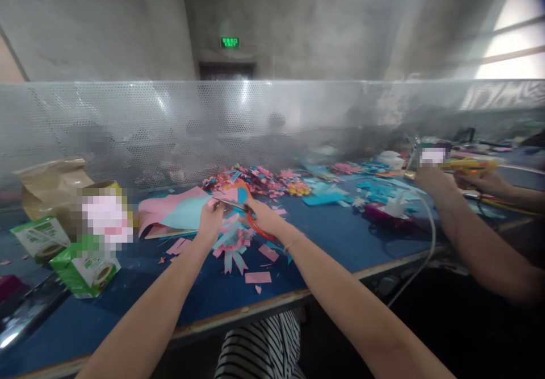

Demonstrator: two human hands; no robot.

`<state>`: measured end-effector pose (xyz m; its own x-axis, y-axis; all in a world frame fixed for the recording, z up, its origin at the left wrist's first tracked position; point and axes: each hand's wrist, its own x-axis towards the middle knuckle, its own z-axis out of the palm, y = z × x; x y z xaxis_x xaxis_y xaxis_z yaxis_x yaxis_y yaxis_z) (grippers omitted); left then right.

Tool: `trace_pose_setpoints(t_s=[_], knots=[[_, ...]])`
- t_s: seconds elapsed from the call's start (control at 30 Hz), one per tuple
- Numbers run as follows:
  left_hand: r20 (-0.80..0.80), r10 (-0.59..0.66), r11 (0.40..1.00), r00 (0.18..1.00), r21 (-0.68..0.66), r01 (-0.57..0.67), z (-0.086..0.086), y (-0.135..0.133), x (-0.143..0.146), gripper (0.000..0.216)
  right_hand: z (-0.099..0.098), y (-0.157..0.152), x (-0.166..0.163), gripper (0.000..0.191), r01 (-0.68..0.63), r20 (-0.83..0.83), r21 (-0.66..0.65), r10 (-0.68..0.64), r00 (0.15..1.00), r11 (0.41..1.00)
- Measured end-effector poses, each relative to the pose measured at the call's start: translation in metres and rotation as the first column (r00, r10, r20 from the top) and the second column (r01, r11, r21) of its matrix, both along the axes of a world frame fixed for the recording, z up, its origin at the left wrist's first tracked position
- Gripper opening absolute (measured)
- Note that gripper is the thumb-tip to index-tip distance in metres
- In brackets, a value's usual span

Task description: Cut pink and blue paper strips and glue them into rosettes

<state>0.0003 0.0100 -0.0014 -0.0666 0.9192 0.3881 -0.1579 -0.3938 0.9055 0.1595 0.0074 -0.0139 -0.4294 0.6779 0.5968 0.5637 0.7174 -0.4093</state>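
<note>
My right hand (264, 219) is wrapped round a pair of scissors (260, 230) with orange-red handles, its blades pointing left. Close to the blade tips, my left hand (210, 220) is closed in a pinch; whatever lies between its fingers is too small and blurred to name. Below both hands, a cluster of pink and light-blue paper strips (233, 245) rests on the blue table (204, 294). Several loose pink paper pieces (258, 277) are scattered around it. Larger pink and light-blue sheets (183, 211) lie left of my left hand.
A heap of cut pink and orange paper bits (259, 180) is at the back, before a perforated metal screen (255, 117). Green-and-white cartons (87, 271) and a brown paper bag (53, 188) stand left. On the right, another person's hands (436, 181) work beside a white cable (432, 225).
</note>
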Motion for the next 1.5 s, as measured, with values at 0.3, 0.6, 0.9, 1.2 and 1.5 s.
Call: trace_pose_setpoints(t_s=[0.3,0.6,0.9,1.2,1.5], knots=[[-0.014,-0.019,1.000,1.000,0.011,0.019,0.002,-0.005,0.002,0.015,0.005,-0.004,0.000,0.023,0.029,0.009,-0.008,-0.029,1.000,1.000],[0.006,-0.030,0.999,1.000,0.027,0.030,0.005,-0.005,0.000,0.014,0.007,-0.004,0.001,0.024,0.091,0.026,-0.010,-0.091,0.996,0.996],[0.017,-0.037,0.998,0.999,0.045,0.036,0.002,0.000,-0.001,0.017,0.006,-0.002,0.002,0.032,0.136,0.064,-0.034,-0.134,0.989,0.990],[0.052,-0.011,0.998,0.999,-0.054,0.013,0.003,0.001,-0.003,0.020,0.005,0.001,0.004,0.036,0.155,0.086,-0.057,-0.149,0.985,0.986],[0.021,0.138,0.989,0.990,0.044,-0.139,0.002,0.009,-0.011,0.018,0.003,0.002,0.007,0.036,0.114,0.153,-0.096,-0.098,0.983,0.989]])
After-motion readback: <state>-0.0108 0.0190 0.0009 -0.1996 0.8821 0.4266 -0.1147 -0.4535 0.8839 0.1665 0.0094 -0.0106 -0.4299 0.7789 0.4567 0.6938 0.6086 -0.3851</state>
